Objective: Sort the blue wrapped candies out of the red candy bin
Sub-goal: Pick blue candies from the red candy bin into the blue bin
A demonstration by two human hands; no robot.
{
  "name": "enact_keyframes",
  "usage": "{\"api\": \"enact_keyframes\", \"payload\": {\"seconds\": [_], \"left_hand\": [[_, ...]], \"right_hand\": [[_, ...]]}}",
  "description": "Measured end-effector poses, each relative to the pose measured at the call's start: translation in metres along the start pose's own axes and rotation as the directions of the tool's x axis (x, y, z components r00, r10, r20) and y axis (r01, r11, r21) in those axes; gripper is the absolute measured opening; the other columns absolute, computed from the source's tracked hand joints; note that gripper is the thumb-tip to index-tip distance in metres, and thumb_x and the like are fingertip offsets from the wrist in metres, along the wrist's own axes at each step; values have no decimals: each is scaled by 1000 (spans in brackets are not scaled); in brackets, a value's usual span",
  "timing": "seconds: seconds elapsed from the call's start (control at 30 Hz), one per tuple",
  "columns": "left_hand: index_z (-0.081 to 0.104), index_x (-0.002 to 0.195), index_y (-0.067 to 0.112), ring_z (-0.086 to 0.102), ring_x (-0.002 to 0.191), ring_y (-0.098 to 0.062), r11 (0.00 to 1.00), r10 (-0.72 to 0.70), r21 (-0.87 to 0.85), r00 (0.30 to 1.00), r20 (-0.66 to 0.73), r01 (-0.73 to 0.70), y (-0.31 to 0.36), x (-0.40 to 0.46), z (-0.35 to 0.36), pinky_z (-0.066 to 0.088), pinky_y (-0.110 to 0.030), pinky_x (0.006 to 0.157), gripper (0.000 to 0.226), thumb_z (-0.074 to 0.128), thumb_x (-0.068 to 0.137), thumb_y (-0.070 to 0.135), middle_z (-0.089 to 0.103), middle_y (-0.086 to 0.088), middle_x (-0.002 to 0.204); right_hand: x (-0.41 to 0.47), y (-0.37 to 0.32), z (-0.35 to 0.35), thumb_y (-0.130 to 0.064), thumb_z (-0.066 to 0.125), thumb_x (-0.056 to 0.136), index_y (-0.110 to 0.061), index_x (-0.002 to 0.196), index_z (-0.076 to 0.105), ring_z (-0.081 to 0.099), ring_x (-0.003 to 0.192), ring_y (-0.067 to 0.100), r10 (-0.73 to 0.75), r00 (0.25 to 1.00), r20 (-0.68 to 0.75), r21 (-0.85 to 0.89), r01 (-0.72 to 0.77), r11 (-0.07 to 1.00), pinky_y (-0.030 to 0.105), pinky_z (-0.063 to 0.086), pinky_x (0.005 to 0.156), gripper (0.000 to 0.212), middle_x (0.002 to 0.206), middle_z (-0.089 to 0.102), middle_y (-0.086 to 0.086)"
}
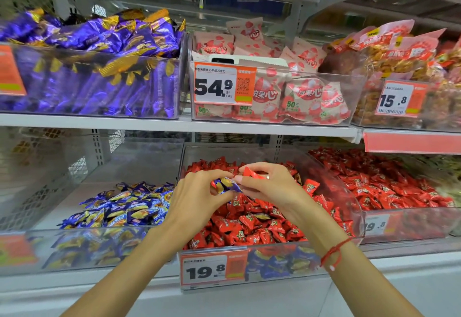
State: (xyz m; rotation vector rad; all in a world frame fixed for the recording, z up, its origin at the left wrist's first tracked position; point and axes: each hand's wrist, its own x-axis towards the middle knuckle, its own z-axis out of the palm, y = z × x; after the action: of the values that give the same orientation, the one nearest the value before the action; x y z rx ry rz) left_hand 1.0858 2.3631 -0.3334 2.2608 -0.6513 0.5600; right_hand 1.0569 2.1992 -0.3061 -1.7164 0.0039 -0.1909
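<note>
Blue candy [228, 184] sits between both hands, raised just above the red pile in the red bin [331, 191]. Left hand [197, 191] has its fingers curled round the candy's left end, pinching it. Right hand [269, 186] touches the candy's right end with its thumb tip, and its curled fingers hold a red candy [252, 173]. More blue candies show low at the bin's front wall. Blue bin [119, 206] stands just left.

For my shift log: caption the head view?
Both hands, left and right, hold blue wrapped candies above the clear plastic red-candy bin.
</note>
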Motion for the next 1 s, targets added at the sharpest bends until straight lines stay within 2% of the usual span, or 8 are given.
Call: {"api": "enact_keyframes", "payload": {"seconds": [0.13, 0.33, 0.43, 0.53, 0.63, 0.8, 0.9, 1.0], "left_hand": [[75, 86, 37, 60, 58, -3, 999, -12, -43, 1000, 19, 13, 2, 2, -4, 50, -30, 59, 11, 77, 76, 44, 65, 15, 60], [63, 61, 32, 44, 43, 0, 989, -137, -37, 984, 113, 142, -20, 21, -53, 33, -24, 53, 25, 79, 72, 47, 53, 14, 45], [63, 60, 30, 43, 41, -2, 976, -215, 31, 956, 197, 213, -49, 21, -80, 33, -26, 54, 26, 78, 71, 48, 54, 10, 45], [63, 64, 32, 49, 45, -1, 948, -277, 178, 960, 45, 265, -71, 16, -88, 33, -26, 52, 23, 79, 73, 46, 56, 11, 47], [64, 74, 35, 62, 67, -14, 931, -275, 237, 960, -46, 278, -91, 10, -84, 47, -31, 62, 19, 81, 72, 43, 63, 11, 66], [45, 139, 34, 48, 126, -14, 954, -298, 157, 857, 420, 255, -88, 4, -79, 39, -33, 106, 101, 47, 55, 91, 49, 8, 138], [47, 138, 35, 44, 131, -12, 971, -239, 96, 898, 370, 219, -70, 11, -75, 36, -36, 109, 67, 45, 81, 70, 43, 12, 147], [56, 127, 36, 48, 125, -11, 983, -133, 150, 977, 164, 108, -40, 13, -64, 41, -34, 100, 31, 46, 99, 40, 54, 15, 135]], "right_hand": [[1, 3, 4, -13, 76, 80, -5, 87, 72, 70, 74, 14, -99, 993, -61, -214, 83, 973, 19, 56, 62, 11, 90, 71, 11], [9, 10, -16, -26, 71, 85, -16, 85, 73, 60, 52, 5, -124, 983, -133, -344, 72, 936, 14, 42, 49, 11, 65, 70, -6], [17, 19, -38, -20, 67, 89, -21, 100, 70, 55, 71, 8, 27, 995, -95, -417, -65, 906, 17, 42, 57, 12, 92, 64, -5], [22, 27, -53, -10, 57, 93, -21, 112, 64, 54, 78, 14, 163, 986, -43, -455, -165, 875, 25, 45, 70, 23, 102, 58, 0], [24, 31, -59, -1, 47, 96, -17, 111, 65, 58, 78, 15, 149, 987, -54, -422, -158, 893, 26, 47, 67, 28, 102, 63, 8], [14, 20, -63, -5, 49, 96, -19, 108, 65, 55, 86, 10, 143, 989, 46, -562, -93, 822, 20, 42, 67, 24, 116, 54, -1], [12, 23, -66, -18, 67, 88, -26, 97, 69, 49, 118, 9, 91, 987, 131, -667, 20, 745, 26, 38, 96, 13, 125, 52, -9], [11, 29, -60, -26, 77, 79, -35, 80, 69, 57, 101, 4, 137, 962, 238, -762, 97, 640, 23, 43, 92, 12, 103, 63, -17]]}}
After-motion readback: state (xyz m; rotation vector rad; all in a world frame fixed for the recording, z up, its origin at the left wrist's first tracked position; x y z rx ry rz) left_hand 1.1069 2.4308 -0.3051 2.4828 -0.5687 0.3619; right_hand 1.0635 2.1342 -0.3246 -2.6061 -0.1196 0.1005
